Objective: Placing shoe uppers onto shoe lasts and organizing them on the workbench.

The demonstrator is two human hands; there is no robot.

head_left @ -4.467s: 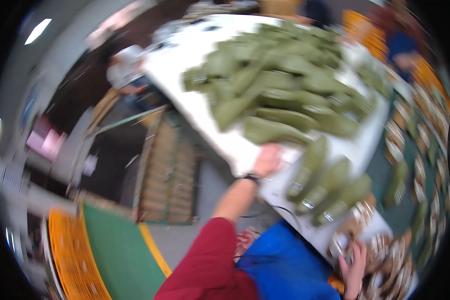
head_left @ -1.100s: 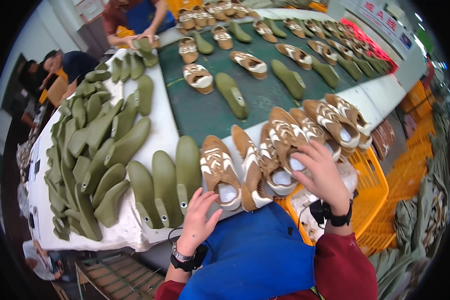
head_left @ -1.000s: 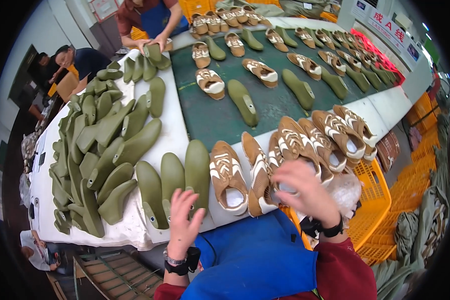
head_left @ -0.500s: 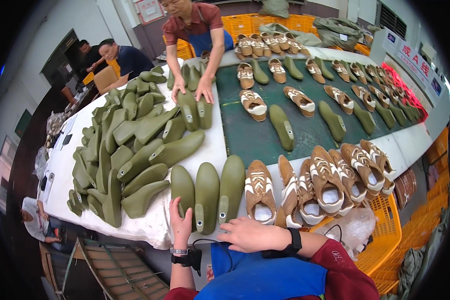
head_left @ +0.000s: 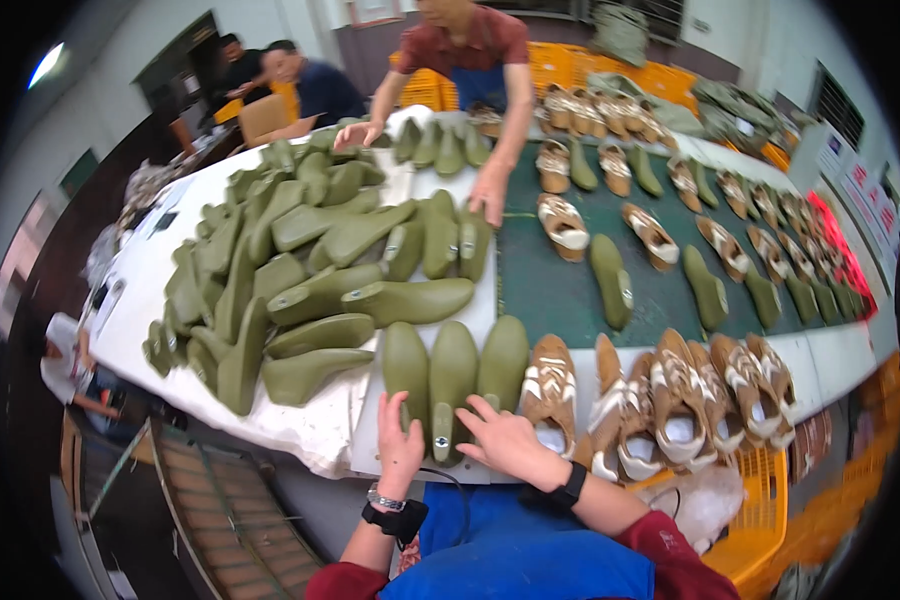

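Three green shoe lasts stand side by side at the table's near edge: a left one, a middle one and a right one. My left hand is at the heel end of the left last, fingers and thumb apart, not wrapped round it. With fingers stretched out, my right hand reaches over the heel end of the right last, its fingertips close to the middle one. Contact at the fingertips is hard to tell. Right of the lasts, a brown-and-white sneaker lies with its opening toward me.
A large heap of green lasts covers the white table's left part. Rows of sneakers and lasts lie on the green conveyor belt. More sneakers crowd the near right edge above an orange crate. Across the table, a co-worker's hand touches a last.
The whole view has shifted, moving the table rightward in the picture. My right hand's fingers have stretched forward over the right last. The co-worker has lifted one hand off the lasts.
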